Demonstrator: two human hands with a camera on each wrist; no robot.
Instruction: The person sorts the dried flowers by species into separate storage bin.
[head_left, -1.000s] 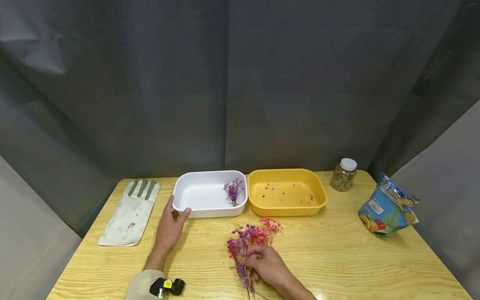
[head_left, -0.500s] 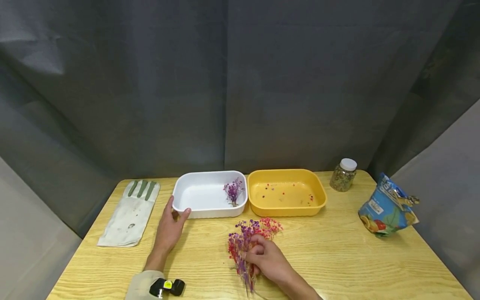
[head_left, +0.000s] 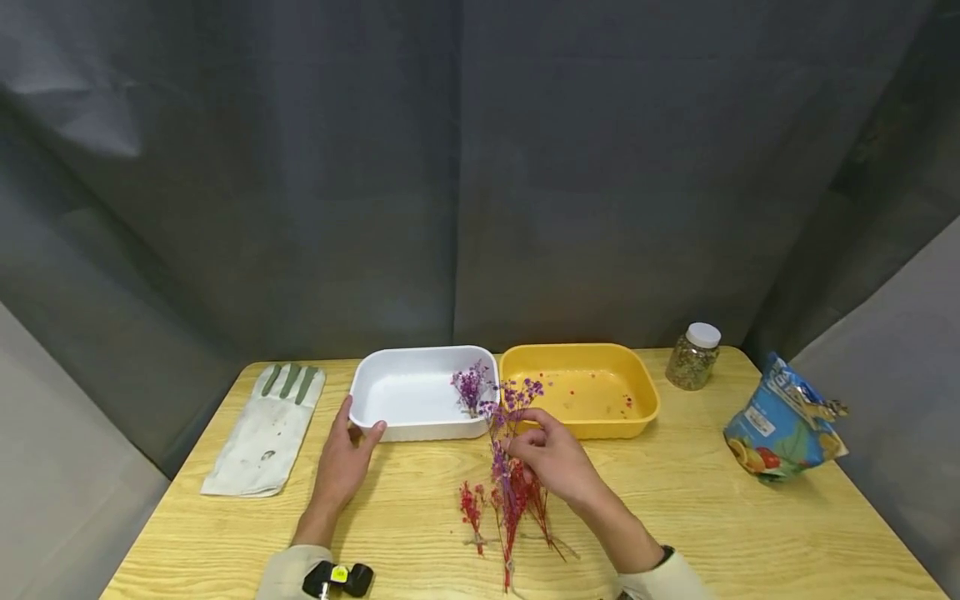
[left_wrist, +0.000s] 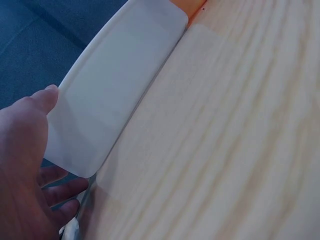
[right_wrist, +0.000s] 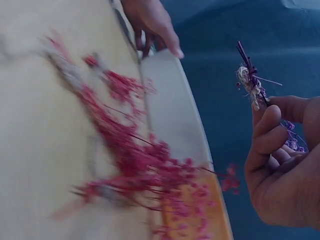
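My right hand (head_left: 558, 462) pinches a small bunch of purple dried flowers (head_left: 519, 398), raised over the table in front of where the two trays meet. In the right wrist view, twine (right_wrist: 245, 77) binds its stems, and the fingers hide part of the bunch. Below that hand lie a few tied bunches of red dried flowers (head_left: 471, 507), blurred in the right wrist view. My left hand (head_left: 347, 462) holds the near left corner of a white tray (head_left: 420, 432), thumb at the rim and fingers round the side. Another purple bunch (head_left: 470, 386) lies at the tray's right end.
A yellow tray (head_left: 607, 429) with scattered petals stands right beside the white one. Further right are a white-lidded jar (head_left: 693, 358) and a blue snack bag (head_left: 783, 429) with a clip. A work glove (head_left: 262, 437) lies at left. A dark curtain (head_left: 450, 167) hangs behind.
My right hand has lifted the purple bunch off the pile and moved it up toward the trays, leaving the red bunches on the table. The left hand keeps its hold on the white tray.
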